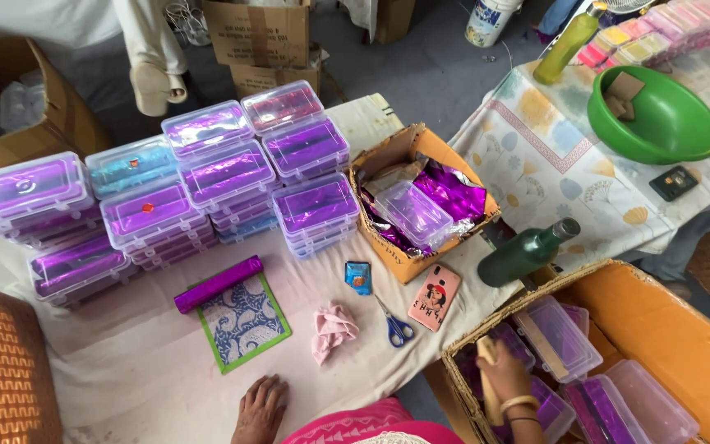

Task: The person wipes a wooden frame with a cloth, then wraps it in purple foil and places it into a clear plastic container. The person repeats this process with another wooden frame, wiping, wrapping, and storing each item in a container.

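Note:
My left hand (260, 409) rests flat on the white cloth at the table's near edge, fingers spread, holding nothing. My right hand (501, 374) reaches into a large cardboard box (667, 329) at the lower right, gripping a light wooden stick (489, 378). Several clear plastic boxes (559, 337) lie inside that box, some with purple foil. On the cloth near my left hand lie a patterned card with a green border (244, 321) and a purple foil roll (218, 284).
Stacks of foil-lined clear boxes (207, 177) fill the table's far side. A small cardboard box of purple foil (421, 205), scissors (394, 325), a pink phone (435, 296), a pink rag (332, 329) and a green bottle (527, 251) lie mid-table. A green bowl (655, 123) sits on the right table.

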